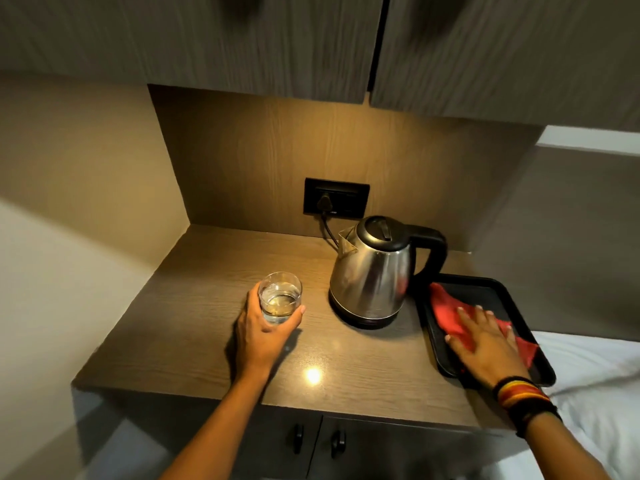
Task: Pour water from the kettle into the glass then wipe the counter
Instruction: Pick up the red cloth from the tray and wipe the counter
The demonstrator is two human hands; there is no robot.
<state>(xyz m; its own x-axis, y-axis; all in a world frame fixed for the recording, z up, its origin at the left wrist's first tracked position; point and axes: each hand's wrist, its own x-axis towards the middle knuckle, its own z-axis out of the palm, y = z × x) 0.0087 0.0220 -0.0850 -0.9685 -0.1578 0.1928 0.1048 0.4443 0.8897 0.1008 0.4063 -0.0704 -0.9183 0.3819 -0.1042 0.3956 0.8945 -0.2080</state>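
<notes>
A steel kettle [372, 271] with a black lid and handle stands upright on its base in the middle of the wooden counter [207, 334], lid closed. Left of it, my left hand [265, 327] wraps around a clear glass [280, 297] holding water; the glass rests on the counter. On the right, a red cloth [450, 313] lies in a black tray [485, 285]. My right hand [485, 344] lies flat on the cloth with fingers spread, pressing it down.
A black wall socket [336, 199] behind the kettle holds its plug and cord. Dark cabinets [242, 46] hang overhead. Cupboard doors with two knobs [317, 441] sit below the counter. White bedding [595, 393] lies to the right, by the tray.
</notes>
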